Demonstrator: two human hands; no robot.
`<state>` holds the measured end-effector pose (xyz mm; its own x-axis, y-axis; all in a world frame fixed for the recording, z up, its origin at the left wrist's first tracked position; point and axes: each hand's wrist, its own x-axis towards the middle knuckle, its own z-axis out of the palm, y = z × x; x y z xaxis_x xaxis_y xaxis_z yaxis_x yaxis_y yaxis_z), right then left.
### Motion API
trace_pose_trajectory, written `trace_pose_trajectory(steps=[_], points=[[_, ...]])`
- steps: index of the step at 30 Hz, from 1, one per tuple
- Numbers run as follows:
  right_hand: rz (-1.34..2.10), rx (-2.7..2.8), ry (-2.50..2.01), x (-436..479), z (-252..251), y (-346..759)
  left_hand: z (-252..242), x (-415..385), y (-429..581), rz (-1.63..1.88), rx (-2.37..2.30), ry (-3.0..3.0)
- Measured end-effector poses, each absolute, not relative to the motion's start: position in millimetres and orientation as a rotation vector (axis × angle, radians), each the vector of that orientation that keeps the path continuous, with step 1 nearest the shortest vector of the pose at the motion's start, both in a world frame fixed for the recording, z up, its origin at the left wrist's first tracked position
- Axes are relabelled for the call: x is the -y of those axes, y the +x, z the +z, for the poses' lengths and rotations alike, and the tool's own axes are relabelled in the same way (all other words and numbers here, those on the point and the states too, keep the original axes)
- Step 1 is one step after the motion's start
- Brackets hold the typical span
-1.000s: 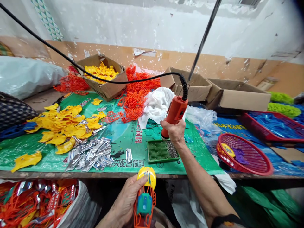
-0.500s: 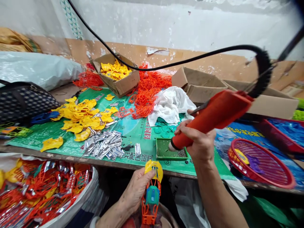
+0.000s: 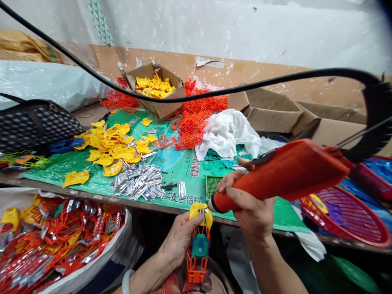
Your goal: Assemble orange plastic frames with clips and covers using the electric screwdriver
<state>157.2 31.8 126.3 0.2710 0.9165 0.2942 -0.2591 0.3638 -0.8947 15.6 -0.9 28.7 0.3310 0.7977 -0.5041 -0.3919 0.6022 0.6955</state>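
Note:
Pinched in my left hand (image 3: 179, 239) is a plastic assembly: a yellow piece (image 3: 201, 212) on top, an orange frame (image 3: 196, 271) below and a green block (image 3: 200, 245) in the middle. My right hand (image 3: 254, 208) wraps round a red-covered power screwdriver (image 3: 281, 175), whose tip is at the right edge of the yellow piece. Whether the two touch is not clear. Behind the tool's tip sits a green mesh tray (image 3: 211, 185), partly hidden. A black cable (image 3: 245, 86) runs from the tool's rear.
On the table lie yellow pieces (image 3: 113, 145), metal strips (image 3: 141, 183), orange frames (image 3: 191, 126) and a white cloth (image 3: 226, 132). Cardboard boxes (image 3: 272, 112) stand behind. A red basket (image 3: 358, 216) is at right; a full white sack (image 3: 119, 245) is at lower left.
The screwdriver in my right hand has moved from over the green tray down and left to the yellow piece. My left hand still holds the assembly. The cable has swung lower at left.

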Motion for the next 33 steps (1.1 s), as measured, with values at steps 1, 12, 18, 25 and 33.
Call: trace_pose_trajectory(steps=[1,12,18,25,33], points=[[0.929,0.980,-0.841,-32,124,157,28,1,16,0.824,-0.933,0.501],[0.912,1.005,-0.877,-34,111,153,32,2,15,0.818,-0.944,0.536],[0.876,1.038,-0.927,-34,108,152,33,2,16,0.815,-0.961,0.574],[0.945,1.013,-0.846,-32,110,148,35,5,15,0.784,-1.024,0.594],[0.981,0.968,-0.783,-31,106,145,22,5,14,0.802,-1.065,0.559]])
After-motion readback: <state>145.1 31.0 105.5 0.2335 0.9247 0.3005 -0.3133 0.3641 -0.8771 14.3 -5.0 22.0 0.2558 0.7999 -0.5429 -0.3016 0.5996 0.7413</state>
